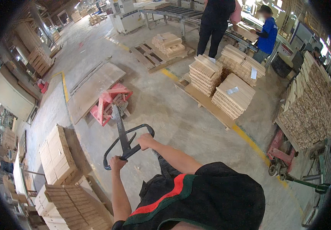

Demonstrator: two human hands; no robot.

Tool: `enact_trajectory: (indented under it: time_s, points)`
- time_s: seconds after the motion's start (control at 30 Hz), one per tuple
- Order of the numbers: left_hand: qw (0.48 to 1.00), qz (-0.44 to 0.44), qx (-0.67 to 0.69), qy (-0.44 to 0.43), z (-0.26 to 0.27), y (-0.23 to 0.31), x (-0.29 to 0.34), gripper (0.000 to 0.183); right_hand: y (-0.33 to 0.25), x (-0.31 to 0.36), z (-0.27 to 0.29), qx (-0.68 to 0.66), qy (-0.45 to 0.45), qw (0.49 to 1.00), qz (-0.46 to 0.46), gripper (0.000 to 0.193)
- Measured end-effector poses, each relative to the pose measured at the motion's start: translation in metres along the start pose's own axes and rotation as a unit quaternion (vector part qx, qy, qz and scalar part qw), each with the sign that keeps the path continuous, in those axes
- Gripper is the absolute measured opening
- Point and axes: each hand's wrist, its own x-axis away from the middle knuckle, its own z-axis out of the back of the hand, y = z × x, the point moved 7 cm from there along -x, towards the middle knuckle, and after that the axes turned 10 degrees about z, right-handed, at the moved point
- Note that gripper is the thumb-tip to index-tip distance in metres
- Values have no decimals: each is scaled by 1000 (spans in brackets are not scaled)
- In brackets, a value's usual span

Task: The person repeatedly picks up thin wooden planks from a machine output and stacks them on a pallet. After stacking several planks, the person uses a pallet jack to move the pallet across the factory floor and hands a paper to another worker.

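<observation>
My left hand [117, 163] is wrapped round the lower left part of a black looped handle [124, 140]. On the right side of the same loop my right hand [145, 141] has its fingers closed. The handle belongs to a red pallet jack [106, 102], joined to it by a dark steel shaft. Beyond the jack's red body lies a flat wooden board [96, 86], apparently over its forks, with a few long thin strips along its far left side. The forks themselves are hidden.
Stacked wooden slats [233, 96] stand on a pallet at the right. Farther back is a slatted pallet [147, 56] with boards. A second jack [282, 153] carries a tall wood stack [307, 107]. Cartons [57, 155] stand at left. Two people work by a roller conveyor [173, 13].
</observation>
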Motion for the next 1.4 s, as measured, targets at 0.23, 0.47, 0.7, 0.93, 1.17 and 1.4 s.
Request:
enact_trajectory:
  time_s: [0.23, 0.47, 0.7, 0.93, 1.17, 1.4]
  points:
    - [999, 14, -38, 32, -46, 10, 148, 40, -52, 138, -28, -4, -61, 998, 5, 20]
    - [999, 48, -10, 14, -101, 56, 291, 39, -66, 287, -40, -5, -62, 998, 33, 23]
    - [997, 71, -19, 35, -165, 105, 444, 42, -78, 440, -63, 2, -72, 996, 61, 23]
    - [997, 73, 20, 26, -217, 145, 595, 36, -111, 599, -87, 20, -115, 991, 68, 24]
    - [998, 46, 40, 31, -275, 160, 729, 34, -148, 735, -126, 17, -100, 993, 65, 24]
    - [997, 49, 45, 41, -315, 192, 865, 34, -172, 873, -141, 13, -103, 993, 62, 24]
